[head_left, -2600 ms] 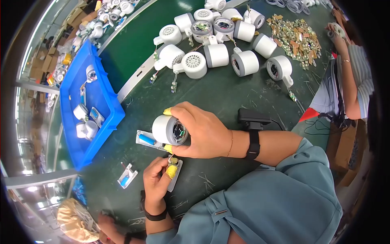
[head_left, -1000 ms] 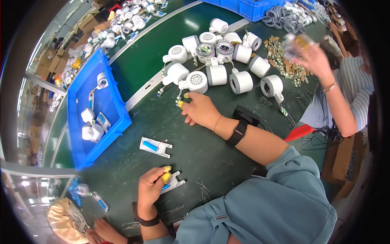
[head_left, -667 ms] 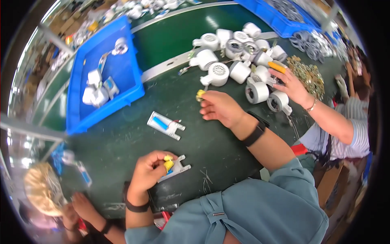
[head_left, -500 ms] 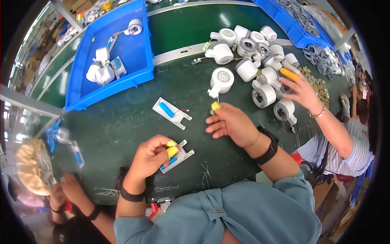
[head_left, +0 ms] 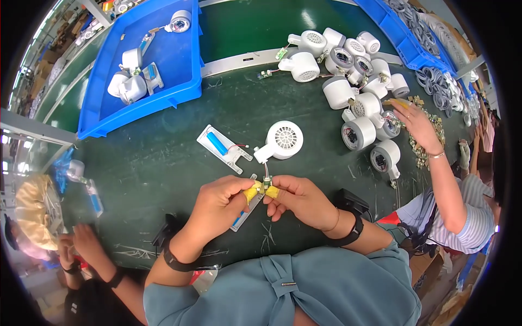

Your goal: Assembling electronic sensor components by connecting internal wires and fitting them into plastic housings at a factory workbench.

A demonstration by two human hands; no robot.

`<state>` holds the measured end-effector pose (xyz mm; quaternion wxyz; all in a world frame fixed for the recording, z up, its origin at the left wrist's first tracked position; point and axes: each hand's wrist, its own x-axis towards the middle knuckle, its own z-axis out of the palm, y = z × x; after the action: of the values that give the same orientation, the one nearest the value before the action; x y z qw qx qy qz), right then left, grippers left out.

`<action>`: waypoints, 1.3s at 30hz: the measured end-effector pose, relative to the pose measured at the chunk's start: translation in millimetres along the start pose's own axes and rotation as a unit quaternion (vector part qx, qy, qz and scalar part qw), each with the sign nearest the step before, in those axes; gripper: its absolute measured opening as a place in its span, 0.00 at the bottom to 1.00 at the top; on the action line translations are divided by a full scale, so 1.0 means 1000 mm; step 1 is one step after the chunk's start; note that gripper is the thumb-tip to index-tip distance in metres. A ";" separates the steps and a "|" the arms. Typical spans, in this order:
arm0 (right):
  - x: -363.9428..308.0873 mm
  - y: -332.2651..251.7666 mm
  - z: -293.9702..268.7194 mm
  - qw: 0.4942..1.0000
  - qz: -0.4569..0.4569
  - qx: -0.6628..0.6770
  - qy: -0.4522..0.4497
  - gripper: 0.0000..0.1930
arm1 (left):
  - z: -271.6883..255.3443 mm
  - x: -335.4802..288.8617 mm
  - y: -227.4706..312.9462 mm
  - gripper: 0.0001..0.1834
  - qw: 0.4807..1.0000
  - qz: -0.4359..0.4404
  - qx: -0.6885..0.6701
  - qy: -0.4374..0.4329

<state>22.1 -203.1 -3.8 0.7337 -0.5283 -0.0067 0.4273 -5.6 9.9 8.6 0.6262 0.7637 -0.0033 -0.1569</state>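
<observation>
My left hand (head_left: 220,204) and my right hand (head_left: 307,204), with yellow covers on their fingertips, meet in front of me. The right fingers pinch a small green circuit board (head_left: 267,182), wired to a white handheld fan body (head_left: 285,139) lying just beyond. Against the board the left fingertips are closed; what they hold is too small to make out. Beneath them lies a white handle cover with a blue battery (head_left: 239,218), partly hidden. A second white handle cover (head_left: 235,162) carries a blue battery (head_left: 217,142) with a thin wire, beyond my left hand.
Many white fan bodies (head_left: 338,92) are piled at the right, beside small brass-coloured parts (head_left: 429,127). A co-worker's hand (head_left: 416,122) reaches there. A blue tray (head_left: 147,111) with fan parts stands far left; another blue tray (head_left: 405,46) sits far right. Another person's hands (head_left: 89,247) are at lower left.
My right hand has moved left and nearer, bringing the board to my left fingertips. The fan body has been drawn nearer and turned. The co-worker's hand has shifted to the small brass-coloured parts.
</observation>
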 end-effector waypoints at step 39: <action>0.009 0.017 0.019 0.903 -0.232 -0.334 0.141 0.06 | 0.020 -0.009 -0.002 0.16 0.983 0.125 0.113 0.075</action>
<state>8.8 -181.3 -12.5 0.5859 -0.7804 -0.1682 0.1390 -18.9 -6.8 5.9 0.5492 0.8326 -0.0694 -0.0178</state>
